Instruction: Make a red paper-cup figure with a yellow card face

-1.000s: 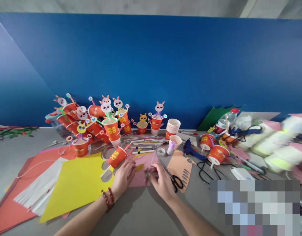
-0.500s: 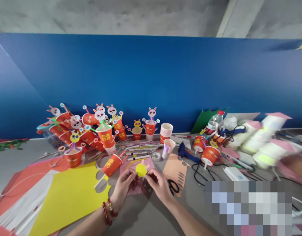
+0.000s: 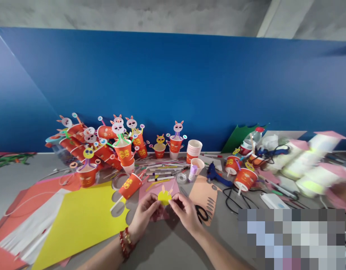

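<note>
Between my two hands is a yellow paper disc (image 3: 164,198) with two pale orange paper ears on its top edge. My left hand (image 3: 146,212) pinches its left edge between thumb and fingers. On the opposite edge, my right hand (image 3: 185,211) grips it the same way. Beneath the disc lies a pink paper sheet (image 3: 145,191). An orange sheet with cut-out holes (image 3: 199,192) rests to the right of my right hand, with black-handled scissors (image 3: 201,213) on it. A red paper cup (image 3: 130,186) lies tipped over beyond my left hand.
Yellow paper (image 3: 85,221) spreads across the left. Several red cups with animal faces (image 3: 124,153) crowd the back left. Behind the hands are pens (image 3: 161,174), a tape roll (image 3: 181,177), a glue stick (image 3: 192,172) and stacked cups (image 3: 194,150). A blue glue gun (image 3: 216,175) trails cable rightward.
Both hands still hold the yellow disc, which now appears tilted, its face looking shorter. The whole view has shifted slightly, moving the scene to the right.
</note>
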`<state>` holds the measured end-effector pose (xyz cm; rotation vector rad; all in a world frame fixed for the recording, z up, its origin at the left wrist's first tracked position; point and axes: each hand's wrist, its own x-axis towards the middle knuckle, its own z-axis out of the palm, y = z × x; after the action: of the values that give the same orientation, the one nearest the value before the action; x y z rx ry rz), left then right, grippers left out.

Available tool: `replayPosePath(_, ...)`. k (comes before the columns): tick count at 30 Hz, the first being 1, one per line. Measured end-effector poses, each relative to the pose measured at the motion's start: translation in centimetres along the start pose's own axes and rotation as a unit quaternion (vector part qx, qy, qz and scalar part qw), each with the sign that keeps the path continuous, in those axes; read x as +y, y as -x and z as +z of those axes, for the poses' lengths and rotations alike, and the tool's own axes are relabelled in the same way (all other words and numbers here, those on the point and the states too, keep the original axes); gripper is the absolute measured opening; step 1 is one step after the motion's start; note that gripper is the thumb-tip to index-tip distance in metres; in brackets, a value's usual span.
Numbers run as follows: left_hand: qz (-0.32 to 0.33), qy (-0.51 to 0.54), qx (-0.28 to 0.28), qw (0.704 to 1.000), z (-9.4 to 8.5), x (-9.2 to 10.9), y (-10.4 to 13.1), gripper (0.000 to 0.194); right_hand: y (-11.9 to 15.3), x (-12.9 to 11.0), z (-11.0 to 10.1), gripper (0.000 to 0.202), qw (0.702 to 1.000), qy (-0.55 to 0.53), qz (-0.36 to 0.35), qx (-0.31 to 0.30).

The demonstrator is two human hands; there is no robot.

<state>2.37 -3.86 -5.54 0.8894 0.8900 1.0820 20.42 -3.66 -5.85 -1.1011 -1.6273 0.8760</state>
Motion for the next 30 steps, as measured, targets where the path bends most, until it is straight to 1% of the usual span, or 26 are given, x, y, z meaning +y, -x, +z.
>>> replayPosePath(3, 0.018, -0.013, 0.014, 1.0, -0.1, 0.1, -0.1, 0.042, 0.0, 0.0, -0.1, 0.031, 1.0, 0.015, -0.009, -0.004)
replayPosePath(5, 0.041, -0.02, 0.03, 0.998, -0.3, 0.3, -0.3, 0.041, -0.1, -0.1, -0.6, 0.032, 0.999, 0.031, -0.017, 0.004)
replayPosePath(8, 0.08, -0.03, 0.053, 0.995, -1.0, 0.6, -0.6, 0.039, -0.6, -0.1, -1.7, 0.031, 0.996, 0.062, -0.024, 0.053)
replayPosePath(11, 0.101, -0.045, 0.063, 0.992, -1.4, 0.8, -0.9, 0.036, -1.2, 0.1, -3.0, 0.03, 0.99, 0.083, -0.025, 0.109)
replayPosePath(15, 0.114, -0.074, 0.058, 0.989, -1.3, 0.9, -0.4, 0.03, -1.7, 0.6, -4.2, 0.027, 0.986, 0.078, -0.012, 0.145)
replayPosePath(17, 0.133, -0.139, 0.035, 0.981, -1.1, 1.0, 0.1, 0.024, -1.8, 0.9, -4.4, 0.027, 0.986, 0.073, -0.007, 0.15)
replayPosePath(18, 0.154, -0.192, 0.011, 0.969, -1.0, 0.9, 0.4, 0.02, -1.8, 1.0, -4.4, 0.027, 0.986, 0.069, -0.006, 0.15)
replayPosePath(20, 0.212, -0.306, -0.056, 0.926, -0.7, 0.8, 1.0, 0.013, -1.9, 1.2, -4.5, 0.027, 0.987, 0.055, -0.001, 0.153)
replayPosePath(22, 0.26, -0.376, -0.117, 0.881, -0.5, 0.6, 1.4, 0.013, -1.9, 1.4, -4.5, 0.028, 0.986, 0.034, 0.007, 0.163)
replayPosePath(23, 0.274, -0.392, -0.138, 0.867, -0.4, 0.5, 1.6, 0.014, -1.9, 1.5, -4.5, 0.028, 0.986, 0.025, 0.011, 0.167)
replayPosePath(25, 0.292, -0.404, -0.159, 0.852, -0.1, 0.4, 1.9, 0.017, -1.9, 1.5, -4.4, 0.029, 0.986, 0.019, 0.015, 0.166)
replayPosePath(27, 0.306, -0.403, -0.169, 0.845, 0.1, 0.5, 2.1, 0.017, -1.9, 1.3, -4.2, 0.027, 0.99, 0.026, 0.013, 0.141)
replayPosePath(30, 0.318, -0.412, -0.175, 0.836, 0.4, 0.5, 2.6, 0.016, -1.7, 0.7, -3.5, 0.024, 0.996, 0.036, 0.012, 0.085)
